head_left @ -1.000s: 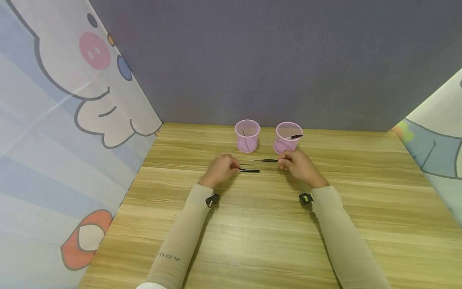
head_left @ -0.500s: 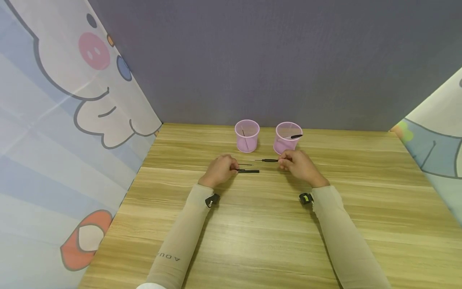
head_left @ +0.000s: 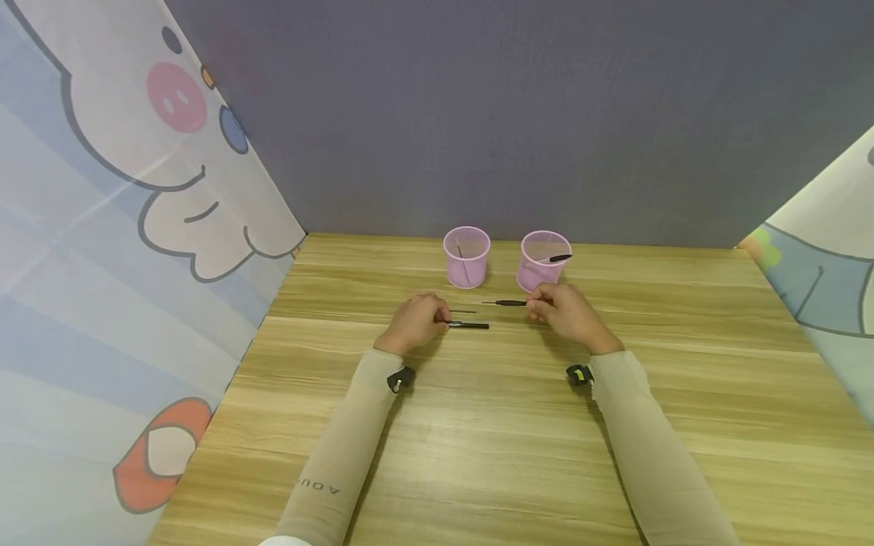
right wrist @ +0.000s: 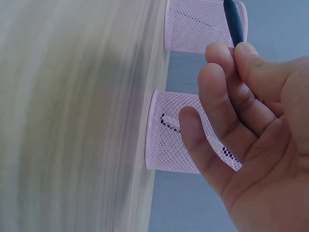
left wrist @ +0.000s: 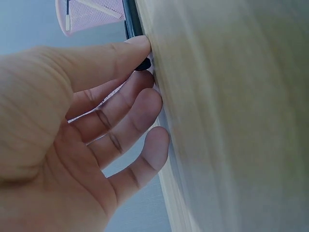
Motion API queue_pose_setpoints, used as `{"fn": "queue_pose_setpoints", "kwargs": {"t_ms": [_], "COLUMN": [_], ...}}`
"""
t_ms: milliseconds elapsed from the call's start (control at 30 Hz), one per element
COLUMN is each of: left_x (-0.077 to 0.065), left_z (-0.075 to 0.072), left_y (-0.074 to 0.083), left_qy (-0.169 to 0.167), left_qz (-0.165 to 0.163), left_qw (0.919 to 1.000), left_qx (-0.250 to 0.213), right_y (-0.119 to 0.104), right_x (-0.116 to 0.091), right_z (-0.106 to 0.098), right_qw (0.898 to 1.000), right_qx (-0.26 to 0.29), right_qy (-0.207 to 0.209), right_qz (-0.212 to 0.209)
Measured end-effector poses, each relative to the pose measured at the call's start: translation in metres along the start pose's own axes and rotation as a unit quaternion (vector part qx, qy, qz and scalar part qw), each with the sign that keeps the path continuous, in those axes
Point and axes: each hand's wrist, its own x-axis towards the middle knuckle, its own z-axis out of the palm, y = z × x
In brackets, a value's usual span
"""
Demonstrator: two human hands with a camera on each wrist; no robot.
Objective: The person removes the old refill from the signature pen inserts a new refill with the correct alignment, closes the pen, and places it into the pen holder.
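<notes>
My left hand (head_left: 416,322) pinches a black pen-like stick with a clip (head_left: 468,325) between thumb and fingers, low over the table. In the left wrist view, the thumb (left wrist: 113,58) presses on this dark stick (left wrist: 133,19). A thin dark rod (head_left: 466,311) shows beside the left fingertips; whether it is held or lying there I cannot tell. My right hand (head_left: 567,315) pinches the rear end of a slim black-handled tool with a thin shaft (head_left: 510,303), pointing left. In the right wrist view its dark handle (right wrist: 233,21) rises from the thumb and forefinger, while the other fingers are spread.
Two pink mesh cups stand at the back of the wooden table (head_left: 478,455). The left cup (head_left: 467,274) has a thin dark stick inside. From the right cup (head_left: 537,277) sticks out a black-handled item (head_left: 561,258). A grey wall (head_left: 478,121) rises close behind.
The clipped black stick has turned slightly in my left fingers and its free end sits a little lower. The right hand stays nearly still with its tool.
</notes>
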Motion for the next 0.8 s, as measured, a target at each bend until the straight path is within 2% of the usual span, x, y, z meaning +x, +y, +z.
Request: {"fn": "queue_pose_setpoints", "kwargs": {"t_ms": [200,467,800], "left_x": [0.0,0.0003,-0.0011], "left_z": [-0.0001,0.0002,-0.0008], "left_y": [0.0003,-0.0008,-0.0018], "left_qy": [-0.002,-0.002,0.0], "left_qz": [-0.008,0.01,0.012], "left_qw": [0.9999,0.9998,0.9998], "left_qx": [-0.014,-0.017,-0.017], "right_y": [0.0014,0.0018,0.0036], "right_x": [-0.0001,-0.001,-0.0004], "right_z": [0.0003,-0.0006,-0.0013], "right_qw": [1.0,1.0,1.0], "right_qx": [-0.01,-0.012,-0.004], "right_qy": [0.006,0.013,0.011], "right_qz": [-0.007,-0.01,-0.002]}}
